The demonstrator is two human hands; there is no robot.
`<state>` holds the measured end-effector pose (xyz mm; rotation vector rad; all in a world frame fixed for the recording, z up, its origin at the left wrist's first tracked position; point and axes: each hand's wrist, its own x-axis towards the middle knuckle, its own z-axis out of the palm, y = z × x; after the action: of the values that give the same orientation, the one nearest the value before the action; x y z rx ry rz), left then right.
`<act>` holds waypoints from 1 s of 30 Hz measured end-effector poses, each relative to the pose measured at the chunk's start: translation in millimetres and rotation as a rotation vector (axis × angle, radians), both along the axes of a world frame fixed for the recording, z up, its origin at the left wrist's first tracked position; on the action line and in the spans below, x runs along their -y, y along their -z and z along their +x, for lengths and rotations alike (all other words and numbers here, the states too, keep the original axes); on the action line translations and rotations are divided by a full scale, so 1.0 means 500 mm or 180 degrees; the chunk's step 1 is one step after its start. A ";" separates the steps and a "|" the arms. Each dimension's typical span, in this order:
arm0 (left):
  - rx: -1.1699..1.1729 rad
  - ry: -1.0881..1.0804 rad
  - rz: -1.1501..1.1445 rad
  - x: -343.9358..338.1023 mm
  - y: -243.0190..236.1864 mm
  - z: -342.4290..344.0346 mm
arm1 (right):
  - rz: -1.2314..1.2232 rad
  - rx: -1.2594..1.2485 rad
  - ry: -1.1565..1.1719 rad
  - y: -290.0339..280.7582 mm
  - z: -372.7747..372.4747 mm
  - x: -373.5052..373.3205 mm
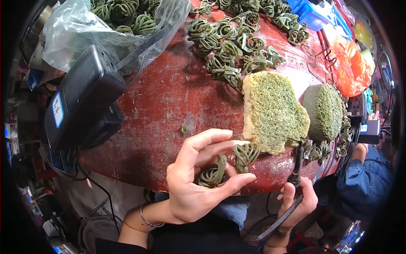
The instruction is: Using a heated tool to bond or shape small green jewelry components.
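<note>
My left hand (196, 182) is curled around two green coiled, ridged pieces, one (211, 173) low in the palm, the other (245, 154) upright near the fingertips. My right hand (298, 201) grips a slim dark tool (297, 163) with a cord, its tip at the lower right corner of a green-dusted, worn foam block (272, 110). A round foam block (323, 112) sits just right of it. Many similar green coils (228, 55) lie heaped behind the blocks, and more (319, 150) along their right side.
A red worn table (156, 106) carries black devices (76, 93) at left, a clear bag of green coils (63, 46), a blue bin (311, 12), an orange plastic bag (351, 67), cables and a small box (369, 132). Another person (363, 182) in blue is at the right edge.
</note>
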<state>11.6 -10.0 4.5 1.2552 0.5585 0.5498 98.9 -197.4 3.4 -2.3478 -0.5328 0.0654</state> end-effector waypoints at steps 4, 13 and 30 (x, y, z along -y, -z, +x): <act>-0.0206 0.0297 0.0664 -0.011 0.007 -0.006 | 0.0439 -0.0048 -0.0146 0.006 -0.013 0.001; 0.0005 0.0009 0.0737 -0.006 0.021 0.001 | 0.0797 -0.0191 -0.0641 0.027 -0.035 -0.031; 0.0129 0.0084 0.0377 -0.006 0.012 0.001 | 0.0751 -0.0318 -0.0678 0.026 -0.030 -0.036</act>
<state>12.2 -6.8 -1.4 1.3589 0.4804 0.5918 84.1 -179.5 -9.7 -2.0412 -0.6999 0.2060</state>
